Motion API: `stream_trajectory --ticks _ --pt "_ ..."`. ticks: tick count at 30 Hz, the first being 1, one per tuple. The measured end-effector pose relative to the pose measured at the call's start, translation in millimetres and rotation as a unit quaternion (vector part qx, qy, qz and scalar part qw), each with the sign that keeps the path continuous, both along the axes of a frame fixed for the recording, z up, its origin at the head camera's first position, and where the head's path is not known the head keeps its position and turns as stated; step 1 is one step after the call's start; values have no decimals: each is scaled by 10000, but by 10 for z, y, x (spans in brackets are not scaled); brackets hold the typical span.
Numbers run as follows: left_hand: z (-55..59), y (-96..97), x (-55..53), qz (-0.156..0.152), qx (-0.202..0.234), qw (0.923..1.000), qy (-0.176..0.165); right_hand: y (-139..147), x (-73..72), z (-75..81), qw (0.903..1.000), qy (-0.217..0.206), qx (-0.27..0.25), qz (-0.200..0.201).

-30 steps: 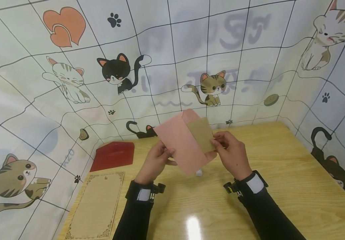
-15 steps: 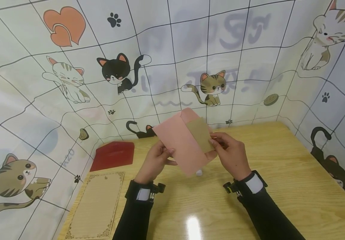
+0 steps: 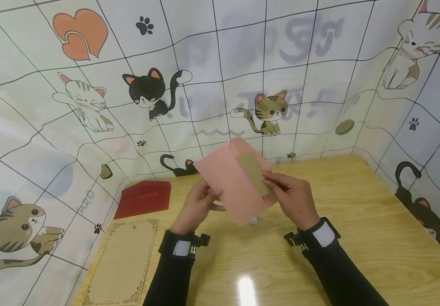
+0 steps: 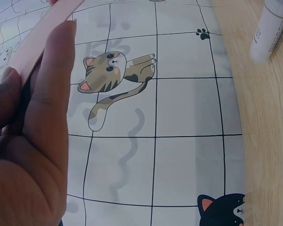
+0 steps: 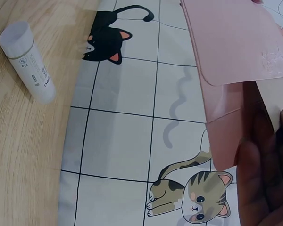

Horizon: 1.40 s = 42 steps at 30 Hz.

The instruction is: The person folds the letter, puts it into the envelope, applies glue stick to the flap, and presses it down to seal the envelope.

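Note:
Held up above the table is a pink envelope (image 3: pixel 227 182), tilted, with its flap unfolded toward the right. My left hand (image 3: pixel 197 208) pinches its lower left edge between thumb and fingers. Tan paper (image 3: pixel 253 173), seemingly folded, sits partly inside the envelope's opening. Its outer edge is pinched by my right hand (image 3: pixel 294 197), thumb in front and fingers behind. The right wrist view shows the tan paper (image 5: pixel 277 96) going in under the envelope's front panel (image 5: pixel 240 42). How deep the paper reaches inside is hidden.
A red envelope (image 3: pixel 143 199) lies at the table's back left. In front of it is a tan letter sheet (image 3: pixel 122 263) with an ornate border. A white glue stick (image 5: pixel 30 63) is on the table beneath the pink envelope. Cat-printed cloth walls surround the table (image 3: pixel 357 221).
My right hand has moved left, sliding the tan paper deeper into the pink envelope, so less of it shows. The left hand keeps its hold almost in place.

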State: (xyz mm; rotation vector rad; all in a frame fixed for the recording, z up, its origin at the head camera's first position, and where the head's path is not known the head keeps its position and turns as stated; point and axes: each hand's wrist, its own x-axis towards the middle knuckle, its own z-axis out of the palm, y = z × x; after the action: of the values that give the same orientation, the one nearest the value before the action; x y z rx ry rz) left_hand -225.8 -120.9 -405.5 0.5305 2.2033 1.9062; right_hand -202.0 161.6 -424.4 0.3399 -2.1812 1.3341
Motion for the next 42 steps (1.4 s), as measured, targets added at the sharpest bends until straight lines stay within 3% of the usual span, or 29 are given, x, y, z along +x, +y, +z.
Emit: stream_trajectory --ticks 10,24,42 --pt "4 -2 6 -51 9 10000 72 -2 2 -2 9989 248 365 124" --pt "8 9 3 -76 21 10000 13 -1 0 -7 9986 380 176 321" --pt "-4 13 -4 -46 9 10000 -24 -36 14 -7 9981 78 -39 618"
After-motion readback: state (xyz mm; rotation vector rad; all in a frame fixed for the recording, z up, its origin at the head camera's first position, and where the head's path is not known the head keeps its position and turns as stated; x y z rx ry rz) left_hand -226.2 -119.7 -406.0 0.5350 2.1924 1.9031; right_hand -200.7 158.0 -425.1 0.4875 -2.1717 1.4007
